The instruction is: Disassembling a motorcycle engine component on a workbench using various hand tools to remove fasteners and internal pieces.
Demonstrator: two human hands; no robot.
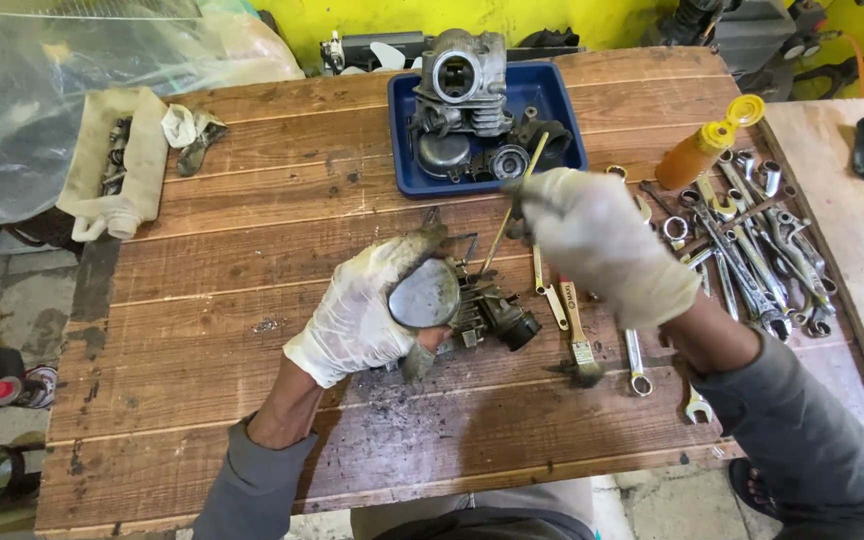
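The left hand point(367, 310), in a soiled white glove, grips a small engine part point(472, 300) with a rounded metal cover, fingers clamped around it; the part rests on the wooden worktop point(252, 250) near its centre. The right hand point(602, 250), also gloved, holds a thin yellow-handled tool point(512, 205) at 2 o'clock from the part, fingers closed on the handle; the tool tip points down toward the part. A blue tray point(552, 100) at 12 o'clock holds a cylinder head point(462, 80) and smaller dark components. A pile of spanners point(762, 250) lies at 3 o'clock; an orange bottle point(702, 145) with a yellow cap lies just beside it. A paintbrush point(577, 330) lies just right of the part.
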